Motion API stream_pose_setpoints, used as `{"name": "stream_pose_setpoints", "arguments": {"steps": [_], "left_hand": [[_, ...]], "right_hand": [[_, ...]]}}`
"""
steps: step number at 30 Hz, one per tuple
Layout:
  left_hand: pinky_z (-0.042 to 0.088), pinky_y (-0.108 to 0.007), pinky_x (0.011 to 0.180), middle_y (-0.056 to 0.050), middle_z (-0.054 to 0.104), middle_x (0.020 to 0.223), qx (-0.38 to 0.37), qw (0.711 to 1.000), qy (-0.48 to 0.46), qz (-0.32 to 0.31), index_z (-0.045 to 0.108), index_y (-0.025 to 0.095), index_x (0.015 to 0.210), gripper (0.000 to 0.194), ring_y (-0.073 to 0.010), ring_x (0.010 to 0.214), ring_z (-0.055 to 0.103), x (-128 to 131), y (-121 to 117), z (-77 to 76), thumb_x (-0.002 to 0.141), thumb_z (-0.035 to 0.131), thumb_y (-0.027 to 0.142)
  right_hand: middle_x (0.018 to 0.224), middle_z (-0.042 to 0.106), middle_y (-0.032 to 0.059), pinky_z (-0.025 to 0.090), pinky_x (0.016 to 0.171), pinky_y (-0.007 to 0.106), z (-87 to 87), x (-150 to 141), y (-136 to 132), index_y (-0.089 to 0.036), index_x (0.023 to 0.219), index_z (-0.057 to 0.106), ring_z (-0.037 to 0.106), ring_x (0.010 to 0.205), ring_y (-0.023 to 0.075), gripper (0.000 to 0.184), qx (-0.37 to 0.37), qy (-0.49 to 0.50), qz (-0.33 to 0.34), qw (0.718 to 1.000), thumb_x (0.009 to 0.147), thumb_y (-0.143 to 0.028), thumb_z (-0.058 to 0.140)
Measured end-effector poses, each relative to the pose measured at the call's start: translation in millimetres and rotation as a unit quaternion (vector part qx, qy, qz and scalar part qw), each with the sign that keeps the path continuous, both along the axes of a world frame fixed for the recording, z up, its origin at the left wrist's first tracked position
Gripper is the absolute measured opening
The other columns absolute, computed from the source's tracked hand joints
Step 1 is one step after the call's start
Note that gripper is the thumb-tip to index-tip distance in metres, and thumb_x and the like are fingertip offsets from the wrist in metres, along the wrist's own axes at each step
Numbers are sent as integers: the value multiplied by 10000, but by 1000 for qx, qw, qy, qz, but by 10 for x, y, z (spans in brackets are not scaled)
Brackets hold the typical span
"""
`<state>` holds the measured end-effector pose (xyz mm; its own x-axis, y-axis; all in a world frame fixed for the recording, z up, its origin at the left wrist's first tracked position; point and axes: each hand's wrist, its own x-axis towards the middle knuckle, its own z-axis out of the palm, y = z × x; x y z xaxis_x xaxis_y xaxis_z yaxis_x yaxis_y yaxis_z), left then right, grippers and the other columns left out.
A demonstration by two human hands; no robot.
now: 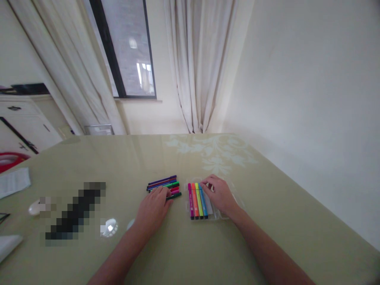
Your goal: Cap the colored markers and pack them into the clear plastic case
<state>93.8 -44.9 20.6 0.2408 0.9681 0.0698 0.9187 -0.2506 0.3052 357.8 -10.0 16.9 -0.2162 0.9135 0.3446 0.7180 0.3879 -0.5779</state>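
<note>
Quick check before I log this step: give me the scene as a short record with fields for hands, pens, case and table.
left hand: over the loose pens
right hand: at the top of the blue pen; grip unclear
row, left to right: purple pen, orange pen, yellow pen, blue pen
case: clear, partly under right hand
table: pale green

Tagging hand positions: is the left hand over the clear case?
No, the left hand is at the loose pens, left of the clear case.
</note>
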Motion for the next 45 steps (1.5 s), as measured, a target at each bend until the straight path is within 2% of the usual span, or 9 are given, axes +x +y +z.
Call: {"name": "stream_pose_setpoints", "arguments": {"steps": [4, 7, 11, 15, 18, 23, 30, 39, 45], "left_hand": [[479, -418, 907, -111, 672, 1059, -2, 1000, 0, 6, 650, 180, 947, 133, -293, 1040, 626, 3, -3, 38, 982, 539, 245], [478, -405, 903, -85, 667, 1032, 23, 993, -114, -23, 648, 195, 948, 174, -270, 1014, 623, 42, 7, 17, 999, 517, 298], [500, -323, 754, -33, 679, 890, -34, 946, -320, -42, 619, 210, 978, 285, -209, 833, 635, 181, -33, -2, 1033, 454, 435], [507, -274, 687, -13, 681, 844, -92, 899, -423, -70, 628, 208, 967, 314, -173, 747, 630, 345, -128, 9, 1026, 469, 472], [514, -269, 697, -18, 698, 889, -94, 892, -433, -85, 656, 208, 994, 327, -171, 765, 640, 409, -179, 10, 1034, 463, 468], [505, -267, 667, -15, 689, 854, -116, 887, -438, -85, 699, 195, 1064, 397, -165, 727, 628, 412, -190, -21, 1047, 438, 494], [509, -271, 678, -38, 719, 944, -129, 868, -474, -68, 681, 187, 1224, 413, -172, 776, 639, 426, -193, -96, 988, 563, 504], [423, -252, 594, 2, 668, 796, -59, 899, -434, -13, 713, 183, 1116, 378, -147, 661, 555, 441, -200, -13, 874, 733, 473], [476, -267, 645, -2, 676, 849, -36, 899, -436, -12, 698, 200, 1136, 330, -160, 722, 602, 449, -220, -20, 877, 734, 402]], "right_hand": [[838, 682, 42, 450, 680, 293, -2, 3, 1, -190, 883, 759, 601, 684, 159, 213, 5, 2, 1, 1000, 980, -290, 598], [825, 680, 45, 458, 688, 297, 32, -11, -16, -197, 863, 758, 605, 698, 167, 252, 11, 23, 6, 1000, 990, -337, 591], [857, 720, 49, 479, 712, 298, 98, -84, -80, -213, 930, 775, 634, 764, 184, 286, -42, 122, 53, 990, 997, -428, 598], [898, 739, 32, 506, 724, 290, 130, -192, -159, -213, 1043, 752, 656, 795, 182, 312, -165, 273, 142, 937, 930, -498, 694], [813, 703, 12, 502, 700, 286, 144, -239, -184, -197, 937, 736, 629, 736, 167, 342, -198, 329, 148, 911, 873, -534, 746], [753, 693, 10, 484, 664, 275, 172, -203, -137, -186, 883, 744, 593, 676, 146, 340, -192, 393, 99, 894, 853, -524, 758], [839, 755, 44, 512, 698, 295, 99, -146, -63, -192, 1050, 786, 671, 732, 168, 373, -213, 459, 58, 861, 802, -470, 806], [922, 779, 43, 545, 771, 326, 81, -155, -64, -217, 1089, 764, 734, 838, 203, 390, -230, 478, 60, 846, 759, -405, 851], [954, 788, 53, 539, 792, 320, 80, -156, -75, -214, 1089, 760, 731, 863, 198, 376, -231, 487, 60, 840, 760, -379, 835]]}}
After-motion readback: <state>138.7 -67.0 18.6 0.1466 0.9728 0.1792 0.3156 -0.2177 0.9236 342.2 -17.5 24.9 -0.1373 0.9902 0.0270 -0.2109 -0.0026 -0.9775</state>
